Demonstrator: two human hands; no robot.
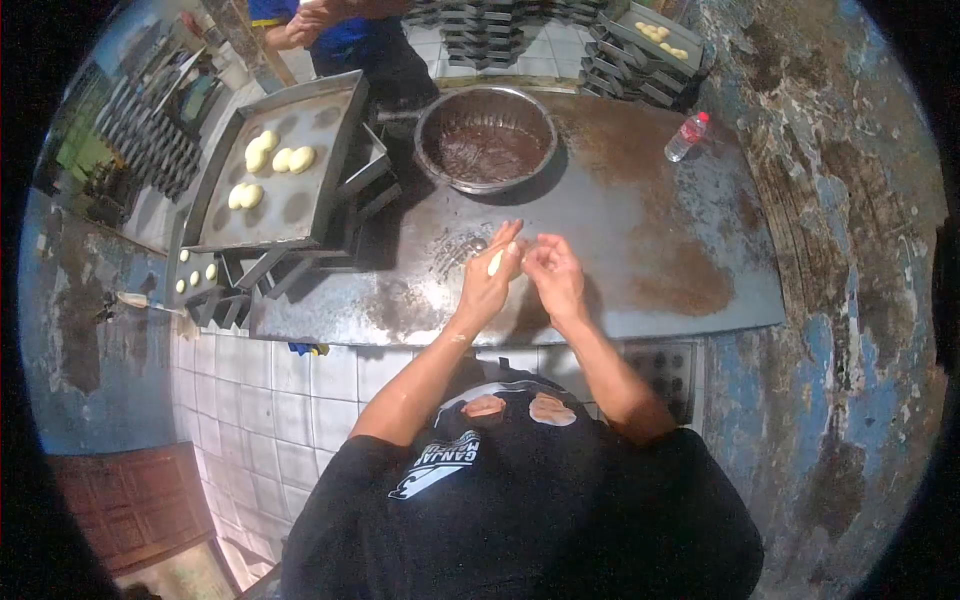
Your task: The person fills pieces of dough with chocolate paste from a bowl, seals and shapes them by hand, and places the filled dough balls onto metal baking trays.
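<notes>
Over the metal table (440, 300), my left hand (489, 278) is closed around a pale piece of dough (495, 263), which shows between thumb and palm. Beside it, my right hand (556, 277) has its fingers curled together near the left fingertips; whatever they hold is too small to make out. Beyond my hands stands a round metal bowl (545, 160) with a dark brown filling (485, 150) inside. On the left, a metal tray (225, 225) with several pale dough pieces (294, 160) rests on stacked trays.
A plastic bottle (686, 138) with a red cap stands at the right of the table. Stacked dark trays (480, 35) are behind the table, and another tray with dough (660, 38) is at the back right. A person in blue (345, 40) stands at the back left.
</notes>
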